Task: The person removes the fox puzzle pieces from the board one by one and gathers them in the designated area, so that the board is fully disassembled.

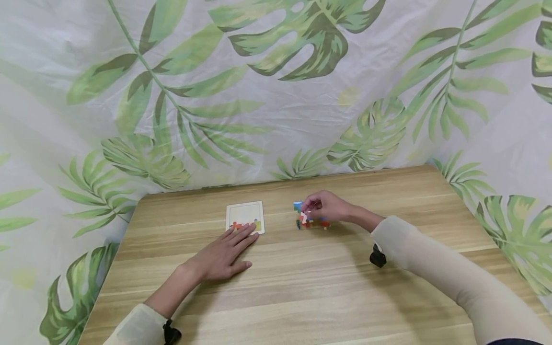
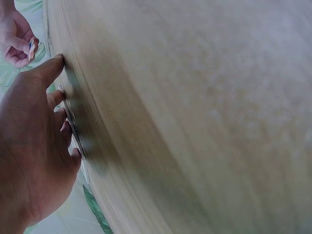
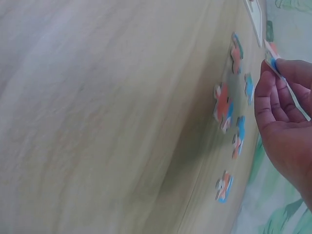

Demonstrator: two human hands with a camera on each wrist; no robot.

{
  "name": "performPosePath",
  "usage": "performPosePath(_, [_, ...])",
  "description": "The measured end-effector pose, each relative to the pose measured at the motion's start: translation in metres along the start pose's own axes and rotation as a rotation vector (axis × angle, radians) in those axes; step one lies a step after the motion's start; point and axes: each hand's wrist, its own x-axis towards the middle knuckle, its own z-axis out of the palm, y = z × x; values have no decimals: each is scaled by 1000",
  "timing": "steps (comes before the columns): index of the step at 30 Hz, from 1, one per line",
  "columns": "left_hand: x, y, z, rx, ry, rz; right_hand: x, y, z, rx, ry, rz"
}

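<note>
A white-framed puzzle tray (image 1: pixel 245 212) lies on the table, with a few colourful pieces along its near side. My left hand (image 1: pixel 220 256) lies flat, fingers extended, with its fingertips resting on the tray's near edge and covering part of it. To the right of the tray, my right hand (image 1: pixel 329 207) is raised above a group of loose jigsaw pieces (image 3: pixel 222 103). Between its thumb and fingers it pinches one jigsaw piece (image 3: pixel 273 64), seen nearly edge-on in the right wrist view. The held piece's picture is mostly hidden by the fingers.
Several loose pieces lie scattered under and beside the right hand, among them a blue and orange one (image 3: pixel 224 186). The wooden table (image 1: pixel 302 297) reaches back to a leaf-patterned cloth (image 1: pixel 276 96). Black wrist cameras (image 1: pixel 377 257) hang beneath the sleeves.
</note>
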Motion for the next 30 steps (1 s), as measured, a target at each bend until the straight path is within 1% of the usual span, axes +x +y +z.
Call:
performPosePath(3, [0, 0, -1, 0, 2, 0, -4, 3, -3, -15, 5, -11])
performPosePath(7, [0, 0, -1, 7, -15, -11, -12, 6, -8, -14, 10, -13])
performPosePath(13, [1, -1, 0, 19, -21, -15, -25, 9, -18, 1, 11, 10])
performPosePath(21, [0, 0, 1, 13, -22, -13, -42, 26, -26, -10, 24, 18])
performPosePath(30, [0, 0, 0, 11, -22, -18, -54, 37, -37, -28, 46, 37])
